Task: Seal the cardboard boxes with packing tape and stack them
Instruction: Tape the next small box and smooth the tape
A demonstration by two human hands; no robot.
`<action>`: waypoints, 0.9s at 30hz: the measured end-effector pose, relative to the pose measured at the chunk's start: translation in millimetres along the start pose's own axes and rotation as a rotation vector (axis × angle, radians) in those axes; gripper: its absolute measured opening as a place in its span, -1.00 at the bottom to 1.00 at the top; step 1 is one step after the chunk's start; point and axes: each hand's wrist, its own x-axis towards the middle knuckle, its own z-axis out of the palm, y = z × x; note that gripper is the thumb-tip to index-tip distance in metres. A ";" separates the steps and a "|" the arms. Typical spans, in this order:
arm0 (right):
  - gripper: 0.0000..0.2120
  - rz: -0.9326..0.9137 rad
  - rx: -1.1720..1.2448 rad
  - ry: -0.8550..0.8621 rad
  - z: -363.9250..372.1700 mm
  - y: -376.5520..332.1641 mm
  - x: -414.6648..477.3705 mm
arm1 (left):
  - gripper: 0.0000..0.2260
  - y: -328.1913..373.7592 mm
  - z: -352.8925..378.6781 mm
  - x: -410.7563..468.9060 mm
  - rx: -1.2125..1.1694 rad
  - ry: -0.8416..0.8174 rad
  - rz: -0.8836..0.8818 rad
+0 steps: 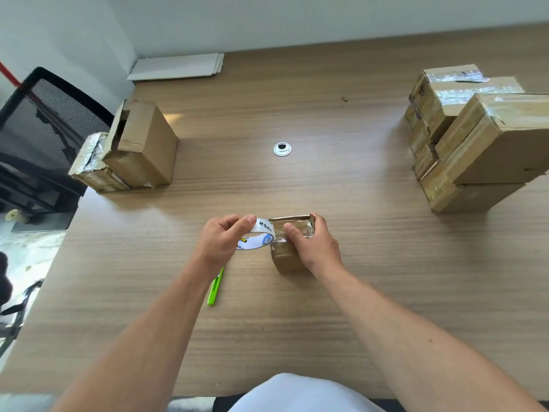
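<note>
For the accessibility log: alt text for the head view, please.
A person's left hand holds a roll of clear packing tape against a small cardboard box gripped by the right hand on a wooden table. Sealed boxes are stacked at right, an unsealed box stands at left, and a green tool lies near the left wrist.

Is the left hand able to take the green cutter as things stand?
Likely not yet: the left hand grips the tape roll. The green cutter lies free on the table just beneath its wrist.
</note>
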 end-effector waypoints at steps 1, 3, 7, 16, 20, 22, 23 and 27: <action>-0.26 0.001 0.012 -0.002 -0.4 -0.3 -1.4 | -0.60 -1.1 0.5 -0.7 0.007 -0.002 0.011; -0.22 -0.011 0.000 0.003 -0.3 -0.4 -1.9 | -0.60 -4.8 1.2 -2.5 -0.018 -0.004 0.030; -0.24 -0.018 -0.017 0.003 1.0 0.7 0.2 | -0.49 -14.7 -2.0 -7.2 -0.198 -0.051 -0.006; -0.24 -0.045 -0.001 0.000 0.9 7.3 2.5 | -0.63 -32.4 -8.9 -9.4 -0.050 0.081 -0.107; -0.26 -0.050 0.017 0.000 1.5 10.0 4.3 | -0.59 -35.7 0.7 -7.8 -0.043 0.113 -0.120; -0.26 -0.047 0.025 0.000 -0.6 11.4 5.4 | -0.57 -33.8 3.6 -6.1 -0.054 0.104 -0.125; -0.25 -0.044 0.032 -0.002 -2.9 11.8 5.8 | -0.57 -33.9 3.6 -5.1 -0.049 0.093 -0.126; -0.33 -0.019 0.181 -0.050 -5.5 17.6 9.9 | -0.61 -33.6 1.2 -4.8 -0.064 0.044 -0.102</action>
